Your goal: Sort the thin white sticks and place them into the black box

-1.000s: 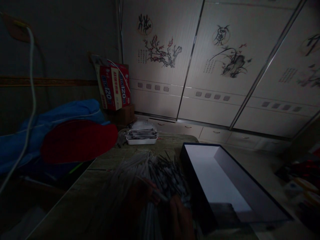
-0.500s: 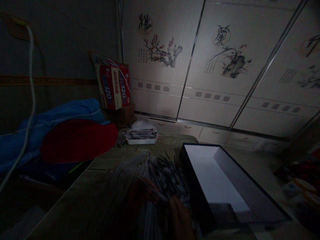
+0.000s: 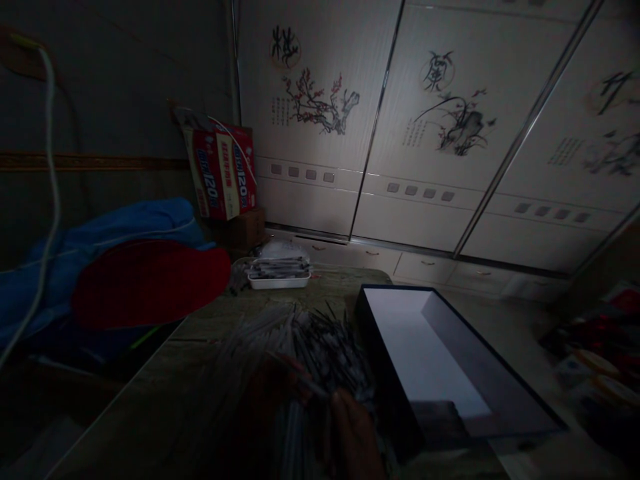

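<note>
In the dim light, my left hand (image 3: pixel 280 381) and my right hand (image 3: pixel 354 427) are close together over the table's near part. A thin, pen-like stick (image 3: pixel 313 387) runs between them, with the fingers of both hands closed on it. Its exact kind is too dark to make out. Just beyond my hands lies a loose pile of thin dark sticks (image 3: pixel 333 357). To its left spreads a heap of pale, clear-looking thin tubes (image 3: pixel 263 328). More pale tubes (image 3: pixel 291 433) lie below, between my hands. Deep shadow hides much of my left hand.
A large dark-edged box with a white inside (image 3: pixel 420 347) stands right of the piles, a dark bundle (image 3: pixel 440 420) at its near end. A white tray (image 3: pixel 280 283) of thin sticks sits at the table's far edge. Red cloth (image 3: pixel 150 283) and blue cloth (image 3: pixel 130 223) lie left.
The view has shifted slightly, so the surroundings appear a little further left. Both hands keep nearly the same pose around the thin stick.
</note>
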The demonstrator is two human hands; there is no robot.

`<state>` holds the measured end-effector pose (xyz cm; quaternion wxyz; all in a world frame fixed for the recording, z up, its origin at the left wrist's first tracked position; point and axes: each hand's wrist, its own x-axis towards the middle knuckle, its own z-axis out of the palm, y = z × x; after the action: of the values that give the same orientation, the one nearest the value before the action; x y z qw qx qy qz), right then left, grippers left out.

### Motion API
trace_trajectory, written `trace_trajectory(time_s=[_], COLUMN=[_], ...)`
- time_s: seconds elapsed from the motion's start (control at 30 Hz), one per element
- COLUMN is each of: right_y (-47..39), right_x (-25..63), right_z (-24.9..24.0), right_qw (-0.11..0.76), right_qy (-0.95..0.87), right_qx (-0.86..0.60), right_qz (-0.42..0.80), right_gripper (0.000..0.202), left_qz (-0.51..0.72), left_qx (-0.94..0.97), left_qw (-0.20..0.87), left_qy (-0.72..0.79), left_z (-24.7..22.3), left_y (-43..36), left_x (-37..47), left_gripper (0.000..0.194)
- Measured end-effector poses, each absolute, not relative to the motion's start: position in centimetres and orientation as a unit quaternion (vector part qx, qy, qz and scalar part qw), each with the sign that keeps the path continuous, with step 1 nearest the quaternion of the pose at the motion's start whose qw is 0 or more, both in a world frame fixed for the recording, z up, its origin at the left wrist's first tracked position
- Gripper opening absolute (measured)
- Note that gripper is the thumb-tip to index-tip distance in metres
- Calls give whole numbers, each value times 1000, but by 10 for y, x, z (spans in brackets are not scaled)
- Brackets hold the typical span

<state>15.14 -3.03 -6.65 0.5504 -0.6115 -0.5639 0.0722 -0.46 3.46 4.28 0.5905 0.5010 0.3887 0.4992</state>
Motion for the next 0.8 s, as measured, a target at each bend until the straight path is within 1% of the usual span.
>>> trace_trajectory(time_s=[0.13,0.27,0.37,0.43,0.5,0.57,0.6,0.67,0.77,0.8], right_y=[-28,-25,-21,-20,-19,-20,-20,-21,-20,-20], right_x=[151,149,152,157,164,169,171,172,172,171], right_z=[-66,-37,-17,-9,-5,-2,0,3,5,6], right_qw=[543,515,497,514,537,551,554,559,566,568], right_qy=[-562,-574,-629,-619,-566,-509,-495,-479,-475,-475], right_qx=[-622,-630,-584,-583,-620,-657,-664,-669,-662,-661], right_qz=[50,96,130,116,86,73,80,103,122,123], right_gripper=[51,43,38,38,41,44,44,44,42,42], left_qz=[496,482,474,466,403,278,215,126,20,-8], left_qx=[526,561,578,603,676,775,815,866,908,914], left_qw=[566,538,510,449,361,283,261,223,156,138], left_qy=[396,405,426,467,501,493,471,430,389,380], left_z=[44,42,41,42,43,44,44,41,31,26], left_y=[34,32,31,27,20,9,4,-4,-7,-7], left_x=[-4,5,14,18,22,26,28,34,46,50], left_gripper=[25,20,12,19,22,16,16,19,25,23])
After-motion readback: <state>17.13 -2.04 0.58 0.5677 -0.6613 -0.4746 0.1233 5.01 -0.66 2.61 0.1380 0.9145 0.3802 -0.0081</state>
